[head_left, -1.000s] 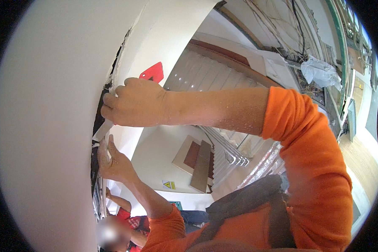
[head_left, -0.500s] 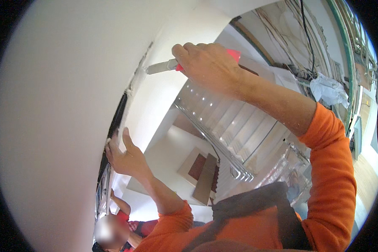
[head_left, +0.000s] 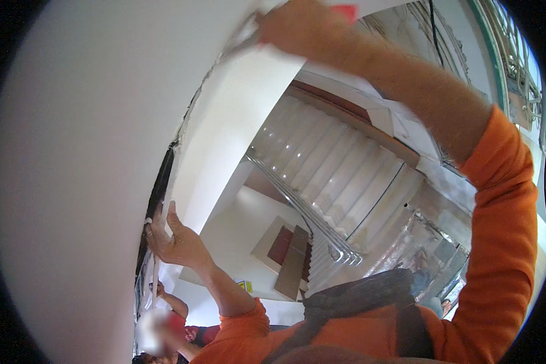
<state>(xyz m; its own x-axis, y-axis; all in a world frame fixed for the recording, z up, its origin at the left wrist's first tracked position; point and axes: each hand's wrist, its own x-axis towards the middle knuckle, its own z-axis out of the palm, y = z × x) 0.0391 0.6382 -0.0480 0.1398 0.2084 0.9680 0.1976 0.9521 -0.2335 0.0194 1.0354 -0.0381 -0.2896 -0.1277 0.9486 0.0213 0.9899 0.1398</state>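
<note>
A long, ragged seam [head_left: 195, 100] runs between a large white surface [head_left: 85, 170] and a white panel [head_left: 236, 115], widening into a dark gap [head_left: 162, 176] lower down. My right hand [head_left: 306, 30], blurred by motion, is closed round the red handle [head_left: 346, 12] of a knife. Its flat grey blade [head_left: 239, 45] reaches the upper end of the seam; the tip is smeared. Farther down, my left hand [head_left: 179, 242] grips the panel's edge beside the gap, thumb on one side and fingers on the other. Part of those fingers is hidden.
Another person [head_left: 179, 333] in red is at the lower left, one hand [head_left: 159, 290] raised near the gap. Bundled cables [head_left: 519, 48] hang at the upper right. Several metal rails [head_left: 309, 209] and a ribbed pale surface [head_left: 321, 164] lie beyond my arms.
My right hand has moved up along the seam with the knife. The left hand has shifted slightly lower in view, still at the panel's edge. The whole view has tilted a little.
</note>
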